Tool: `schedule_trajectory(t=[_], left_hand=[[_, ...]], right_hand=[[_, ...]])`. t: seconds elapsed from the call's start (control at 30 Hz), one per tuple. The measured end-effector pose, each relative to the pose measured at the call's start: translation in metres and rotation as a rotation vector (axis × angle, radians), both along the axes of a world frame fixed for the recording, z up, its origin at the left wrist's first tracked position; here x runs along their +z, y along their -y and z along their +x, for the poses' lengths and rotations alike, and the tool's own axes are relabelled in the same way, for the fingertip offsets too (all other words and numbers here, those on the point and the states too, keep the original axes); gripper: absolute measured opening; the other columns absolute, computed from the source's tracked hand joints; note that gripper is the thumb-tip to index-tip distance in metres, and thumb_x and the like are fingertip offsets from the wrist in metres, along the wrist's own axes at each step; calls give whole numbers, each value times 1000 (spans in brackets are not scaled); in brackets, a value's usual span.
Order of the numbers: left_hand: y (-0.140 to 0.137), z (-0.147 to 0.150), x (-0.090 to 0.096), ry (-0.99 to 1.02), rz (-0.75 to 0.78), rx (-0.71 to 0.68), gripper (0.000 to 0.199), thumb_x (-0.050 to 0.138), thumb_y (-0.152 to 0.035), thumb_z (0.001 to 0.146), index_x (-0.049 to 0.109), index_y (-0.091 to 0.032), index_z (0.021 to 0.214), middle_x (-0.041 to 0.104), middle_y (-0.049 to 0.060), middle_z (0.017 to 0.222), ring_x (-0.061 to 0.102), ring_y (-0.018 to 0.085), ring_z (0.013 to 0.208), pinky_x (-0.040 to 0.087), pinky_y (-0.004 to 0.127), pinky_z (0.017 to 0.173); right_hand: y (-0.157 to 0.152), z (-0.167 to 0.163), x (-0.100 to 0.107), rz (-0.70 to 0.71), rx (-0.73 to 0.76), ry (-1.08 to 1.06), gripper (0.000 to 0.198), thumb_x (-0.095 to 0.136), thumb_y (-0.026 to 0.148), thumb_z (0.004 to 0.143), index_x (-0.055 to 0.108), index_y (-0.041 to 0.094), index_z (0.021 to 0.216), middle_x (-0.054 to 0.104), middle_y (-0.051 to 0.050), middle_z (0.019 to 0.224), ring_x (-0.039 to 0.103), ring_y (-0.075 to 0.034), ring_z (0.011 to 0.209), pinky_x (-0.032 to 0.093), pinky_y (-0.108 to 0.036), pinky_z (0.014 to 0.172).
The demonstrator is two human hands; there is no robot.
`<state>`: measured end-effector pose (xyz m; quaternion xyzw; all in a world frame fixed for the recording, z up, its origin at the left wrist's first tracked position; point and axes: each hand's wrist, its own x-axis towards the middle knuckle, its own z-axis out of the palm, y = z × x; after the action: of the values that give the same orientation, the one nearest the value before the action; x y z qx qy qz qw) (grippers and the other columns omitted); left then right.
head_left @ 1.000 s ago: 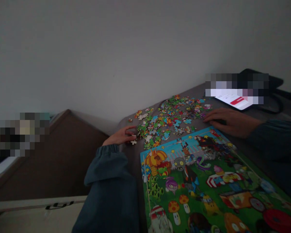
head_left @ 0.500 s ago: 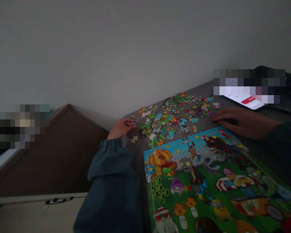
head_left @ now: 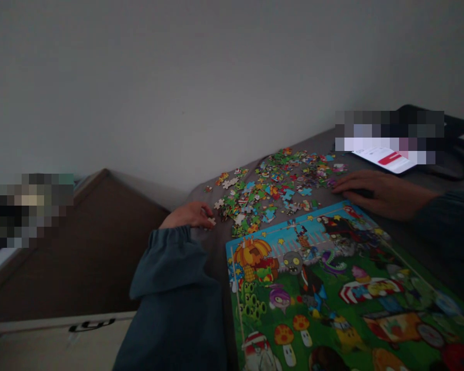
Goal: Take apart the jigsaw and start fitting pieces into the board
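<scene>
My left hand [head_left: 189, 215] is at the left end of a loose heap of jigsaw pieces [head_left: 278, 185], fingers curled and closed on a pale, back-up puzzle piece [head_left: 212, 221]. Another pale piece [head_left: 218, 204] lies just beyond those fingertips. My right hand [head_left: 375, 191] rests palm down on the grey cloth at the right of the heap. Its fingers are stretched out, the tips beside a purple piece [head_left: 331, 182]. In front of both hands lies a puzzle board [head_left: 313, 278] with a bright cartoon picture of zombies and plants.
A lit phone [head_left: 386, 158] lies at the back right near dark, partly blurred items. Behind the grey cloth [head_left: 201, 247] rises a plain wall [head_left: 178, 93]. At the left stand a brown panel [head_left: 81, 257] and a pale surface with a black handle [head_left: 92, 325].
My left hand has moved down and toward me, from the pale piece by the heap to the separate back-up piece. My right hand has stayed in place. The view has shifted slightly.
</scene>
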<state>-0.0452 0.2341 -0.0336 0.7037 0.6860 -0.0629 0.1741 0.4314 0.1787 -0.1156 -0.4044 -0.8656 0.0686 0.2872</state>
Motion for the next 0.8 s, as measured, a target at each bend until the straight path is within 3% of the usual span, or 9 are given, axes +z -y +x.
schedule_trajectory(t=[0.2, 0.37, 0.6, 0.7, 0.8], left_hand=[[0, 12, 14, 123, 17, -99, 38, 75, -44, 64, 68, -25, 96, 72, 6, 86, 64, 24, 76, 48, 33, 62], [-9, 21, -1, 124, 204, -101, 38, 65, -44, 78, 69, -19, 106, 73, 10, 99, 64, 23, 81, 49, 32, 71], [-22, 10, -12, 85, 176, -129, 28, 53, -34, 87, 76, -21, 96, 76, 6, 88, 68, 22, 80, 51, 32, 74], [-25, 4, -15, 23, 299, -100, 33, 46, -29, 91, 77, -21, 97, 75, 5, 84, 69, 22, 80, 52, 32, 76], [-30, 4, -21, 8, 444, -52, 33, 52, -25, 89, 73, -18, 113, 75, 9, 103, 68, 25, 95, 52, 34, 86]], right_hand=[[0, -1, 1, -18, -9, 16, 38, 43, 35, 94, 73, 14, 103, 72, -17, 107, 69, -29, 100, 55, -51, 92], [1, -2, 3, -36, -13, 18, 38, 43, 34, 94, 73, 14, 104, 72, -18, 108, 68, -29, 101, 55, -50, 93], [2, -4, 3, -61, -40, -41, 31, 45, 34, 89, 72, 24, 100, 73, -11, 108, 68, -30, 101, 53, -50, 95], [2, -5, 2, -57, -46, -21, 32, 43, 34, 90, 72, 24, 100, 73, -12, 107, 68, -31, 101, 54, -53, 92], [1, -4, 2, -58, -38, -4, 33, 44, 33, 91, 72, 22, 101, 73, -14, 108, 68, -30, 101, 54, -53, 92]])
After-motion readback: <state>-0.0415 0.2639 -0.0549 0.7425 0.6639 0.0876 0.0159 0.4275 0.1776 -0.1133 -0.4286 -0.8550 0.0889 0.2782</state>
